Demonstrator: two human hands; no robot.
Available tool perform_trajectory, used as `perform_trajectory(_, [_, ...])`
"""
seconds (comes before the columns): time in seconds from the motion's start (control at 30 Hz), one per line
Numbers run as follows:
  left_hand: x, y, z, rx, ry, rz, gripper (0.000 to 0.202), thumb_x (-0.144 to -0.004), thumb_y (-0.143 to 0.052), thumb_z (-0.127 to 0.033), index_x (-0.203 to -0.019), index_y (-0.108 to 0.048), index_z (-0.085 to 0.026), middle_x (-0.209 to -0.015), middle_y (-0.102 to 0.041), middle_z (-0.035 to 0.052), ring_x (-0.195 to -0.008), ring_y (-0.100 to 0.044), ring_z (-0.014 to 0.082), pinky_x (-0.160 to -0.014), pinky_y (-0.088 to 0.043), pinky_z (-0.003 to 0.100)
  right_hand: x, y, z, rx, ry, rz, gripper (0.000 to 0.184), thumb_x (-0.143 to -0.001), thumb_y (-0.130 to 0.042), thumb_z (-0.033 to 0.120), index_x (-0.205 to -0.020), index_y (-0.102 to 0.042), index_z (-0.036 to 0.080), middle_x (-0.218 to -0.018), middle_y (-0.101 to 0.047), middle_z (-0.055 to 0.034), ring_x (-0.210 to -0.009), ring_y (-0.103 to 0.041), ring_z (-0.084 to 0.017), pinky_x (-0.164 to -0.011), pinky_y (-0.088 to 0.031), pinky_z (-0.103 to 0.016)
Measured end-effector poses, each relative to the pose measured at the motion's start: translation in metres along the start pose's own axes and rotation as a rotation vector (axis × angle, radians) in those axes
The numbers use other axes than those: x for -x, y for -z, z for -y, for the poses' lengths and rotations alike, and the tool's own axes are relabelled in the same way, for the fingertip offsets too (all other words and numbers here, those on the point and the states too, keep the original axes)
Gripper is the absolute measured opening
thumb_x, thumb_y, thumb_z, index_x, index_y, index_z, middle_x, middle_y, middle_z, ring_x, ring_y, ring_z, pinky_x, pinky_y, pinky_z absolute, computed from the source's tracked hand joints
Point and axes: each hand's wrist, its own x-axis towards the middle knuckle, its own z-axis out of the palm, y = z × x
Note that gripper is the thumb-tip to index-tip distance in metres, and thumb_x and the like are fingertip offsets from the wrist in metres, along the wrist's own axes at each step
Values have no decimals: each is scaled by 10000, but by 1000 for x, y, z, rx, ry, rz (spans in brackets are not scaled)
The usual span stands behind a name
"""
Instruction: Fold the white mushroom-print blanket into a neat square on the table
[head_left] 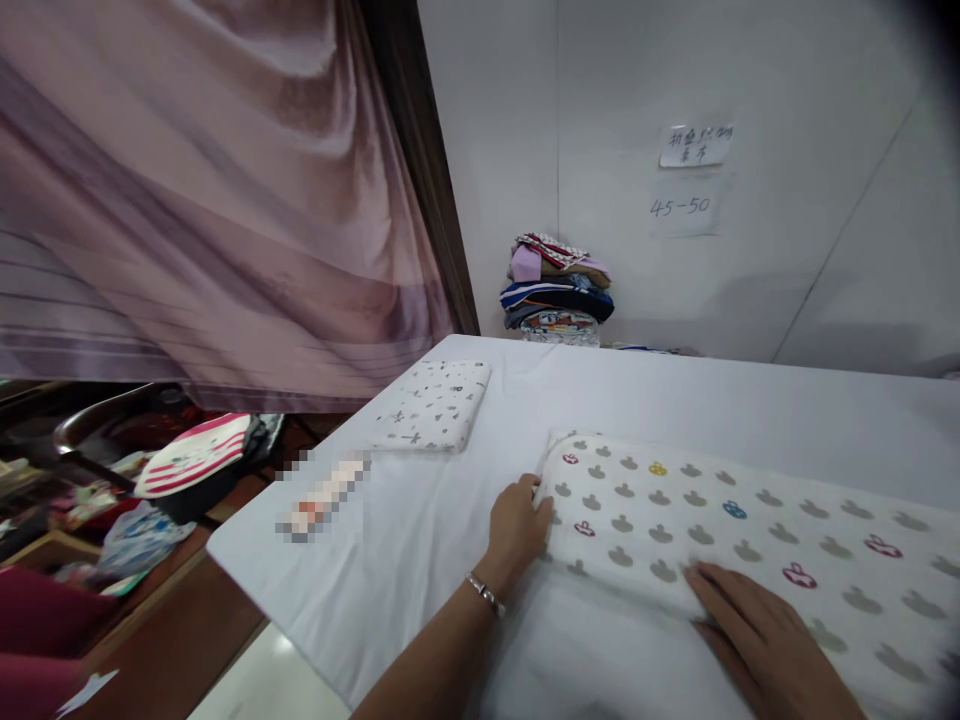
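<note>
The patterned cloth lies on the white table, in the right half of the view, as a long folded band which continues out past the right edge. It is white, with rows of grey shapes and a few red, yellow and blue ones between them. The left hand touches its left end, with the fingers bent and close to the thumb; I cannot tell if the cloth is pinched between them. A silvery bracelet is around the left wrist. The right hand is at the near long edge, its fingers close together and their tips touching the cloth; whether it grips is not clear. Farther left, well apart from this cloth, a smaller folded cloth with small dark prints lies flat. Nearer to the table's left edge is a pixelated item, which cannot be recognised. Beyond the far edge, a pile of folded textiles stands near the pale wall, where two paper notes hang, the lower reading "45-50". A pinkish curtain hangs at the left, and below it is a red-and-white striped item near a plastic bag.
</note>
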Motion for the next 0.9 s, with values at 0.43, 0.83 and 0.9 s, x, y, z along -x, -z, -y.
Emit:
perform_trajectory(0.43, [-6,1,6,-80,-84,-20,299,-858,-448,-338,-1113,-496,-189,-933,-636,61,-865,-592,212,-741,-424,323,-22,23,13,-53,-33,119,345,-890,-457,253,-1221,-531,191,-1122,-605,-108,-989,-559,-218,-802,-483,-370])
perform_trajectory(0.83, [42,-10,-38,-81,-933,143,463,-722,-439,-3,-1135,-493,-205,-1058,-558,48,-953,-479,194,-889,-385,372,40,51,-28,50,-79,156,554,-818,-422,119,-1363,-397,220,-1282,-513,-112,-1123,-495,-248,-877,-439,-424])
perform_trajectory(0.9, [37,-16,-39,-96,-928,118,471,-695,-412,21,-1104,-504,-192,-1008,-556,54,-918,-473,196,-835,-398,361,46,54,-36,73,-102,139,515,-830,-423,133,-1338,-429,217,-1223,-554,-108,-1070,-527,-237,-846,-455,-400])
